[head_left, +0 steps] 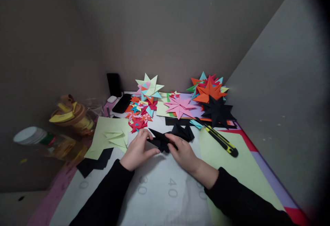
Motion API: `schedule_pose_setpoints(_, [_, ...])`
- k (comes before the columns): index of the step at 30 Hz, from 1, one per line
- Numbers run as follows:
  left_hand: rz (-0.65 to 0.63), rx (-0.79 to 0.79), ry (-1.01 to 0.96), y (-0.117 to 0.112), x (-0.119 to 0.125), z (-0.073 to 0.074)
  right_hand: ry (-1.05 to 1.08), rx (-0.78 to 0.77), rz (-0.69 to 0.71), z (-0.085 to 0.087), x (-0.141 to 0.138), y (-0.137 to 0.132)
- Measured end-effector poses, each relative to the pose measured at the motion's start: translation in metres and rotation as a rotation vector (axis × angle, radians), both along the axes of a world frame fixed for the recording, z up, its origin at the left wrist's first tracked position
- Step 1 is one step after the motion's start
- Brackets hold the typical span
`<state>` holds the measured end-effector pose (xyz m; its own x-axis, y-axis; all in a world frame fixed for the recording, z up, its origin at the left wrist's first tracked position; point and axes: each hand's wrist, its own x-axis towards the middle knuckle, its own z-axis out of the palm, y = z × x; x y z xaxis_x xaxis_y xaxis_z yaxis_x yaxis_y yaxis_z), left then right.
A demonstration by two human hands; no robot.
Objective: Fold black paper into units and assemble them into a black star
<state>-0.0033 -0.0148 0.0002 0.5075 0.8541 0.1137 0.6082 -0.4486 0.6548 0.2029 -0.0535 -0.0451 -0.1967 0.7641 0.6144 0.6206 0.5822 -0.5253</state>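
Observation:
Between my two hands is a folded black paper piece [160,138] with pointed tips. My left hand [139,148] holds its left side, thumb reaching toward the middle. On its right side, the fingers and thumb of my right hand [183,152] pinch the paper. Just behind my right hand lie more folded black paper pieces [182,132]. A pale green folded paper piece [115,137] rests on a pale green sheet [99,124], left of my left hand. A yellow and black utility knife [221,140] lies to the right.
Finished paper stars, including a pink star [179,105], an orange star [210,93] and a black star [217,111], stand along the back wall. At left are a bottle [51,143], a brown and yellow cup [74,116] and a black phone [122,103]. Black sheets [95,162] lie nearby.

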Motion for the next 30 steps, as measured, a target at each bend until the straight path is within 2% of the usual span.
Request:
schedule_pose_setpoints(5, [-0.006, -0.023, -0.037, 0.003, -0.002, -0.002, 0.012, -0.019, -0.006, 0.001, 0.000, 0.000])
schedule_pose_setpoints(10, [0.006, 0.051, -0.136, 0.007, -0.004, -0.006, 0.153, -0.200, -0.064, 0.002, -0.001, -0.001])
schedule_pose_setpoints(13, [0.082, 0.077, -0.214, 0.008, -0.002, -0.009, 0.256, -0.278, -0.034, 0.001, -0.003, -0.001])
schedule_pose_setpoints(16, [0.169, -0.038, -0.390, 0.008, 0.003, -0.014, 0.324, -0.327, -0.004, -0.001, -0.005, -0.001])
schedule_pose_setpoints(19, [0.204, -0.143, -0.552, 0.008, 0.007, -0.017, 0.417, -0.363, 0.029, -0.003, -0.006, 0.000])
schedule_pose_setpoints(24, [0.133, -0.068, -0.489, 0.007, 0.008, -0.015, 0.545, -0.403, 0.041, -0.005, -0.009, 0.001])
schedule_pose_setpoints(30, [0.098, -0.081, -0.457, 0.005, 0.009, -0.012, 0.526, -0.369, 0.024, -0.006, -0.008, 0.000])
